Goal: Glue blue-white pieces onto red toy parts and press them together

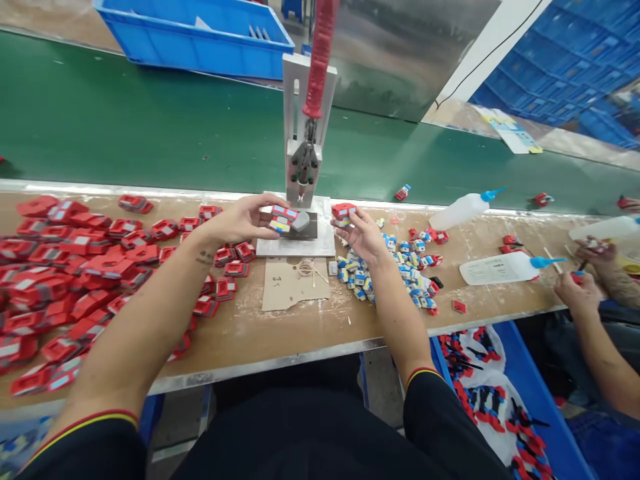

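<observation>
My left hand (246,220) pinches a small toy car part (284,215) with red, blue and yellow faces. It is beside a grey rounded block (301,222) on the metal base of a hand press (304,167); whether the part touches the block I cannot tell. To the right of the base, my right hand (367,235) grips a red toy car body (343,211), raised above the bench with the palm turned up. Below that hand lies a pile of small white, blue and yellow toy parts (360,275).
Red toy car bodies (65,267) are heaped on the left of the bench. Cardboard (280,287) lies before the press. Two squeeze bottles (493,268) lie at right, near a co-worker's hand (580,291). Behind runs a green belt (200,120) with a blue crate (200,50) beyond.
</observation>
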{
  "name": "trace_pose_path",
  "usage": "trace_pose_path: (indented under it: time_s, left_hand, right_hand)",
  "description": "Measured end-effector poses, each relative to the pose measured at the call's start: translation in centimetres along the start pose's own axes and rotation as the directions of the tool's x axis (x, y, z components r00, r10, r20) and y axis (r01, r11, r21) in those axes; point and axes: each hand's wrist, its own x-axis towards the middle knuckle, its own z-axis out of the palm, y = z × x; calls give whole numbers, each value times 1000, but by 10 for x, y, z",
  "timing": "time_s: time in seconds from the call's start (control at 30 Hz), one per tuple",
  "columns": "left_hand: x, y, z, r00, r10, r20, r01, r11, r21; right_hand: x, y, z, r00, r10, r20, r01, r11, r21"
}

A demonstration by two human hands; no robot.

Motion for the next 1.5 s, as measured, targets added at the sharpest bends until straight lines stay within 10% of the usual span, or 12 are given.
trace_pose_path:
  time_s: [0.2, 0.47, 0.57, 0.7, 0.87, 1.0, 1.23, 1.5]
  left_hand:
    - [4, -24, 16, 950, -73, -302, -8, 966, -258]
    - [18, -40, 28, 926, -22, -377, -5, 998, -70]
    - [25, -38, 33, 935, 19, -354, 1, 998, 57]
    - [35, -41, 42, 944, 41, -329, 16, 985, 170]
    - [44, -57, 48, 957, 38, -287, -16, 997, 76]
    - [46, -64, 49, 950, 12, -313, -23, 999, -30]
    - [40, -53, 49, 939, 86, -333, -92, 996, -1]
    - [40, -52, 52, 938, 99, -331, -109, 994, -13]
  right_hand:
    - [100, -22, -24, 980, -157, -124, 8, 654, -757]
    - [149, -33, -21, 987, -161, -8, 80, 536, -840]
    - [140, -61, -23, 925, -373, -67, 170, 566, -807]
    - [115, -132, 22, 585, -810, -32, 639, 485, -597]
    - [62, -195, 124, 579, -810, 94, 793, 533, -296]
    - [8, -175, 153, 606, -791, 79, 795, 599, -98]
    - [-31, -101, 130, 527, -810, 256, 838, 447, -312]
    - [-19, -85, 107, 304, -640, 705, 926, 23, -378]
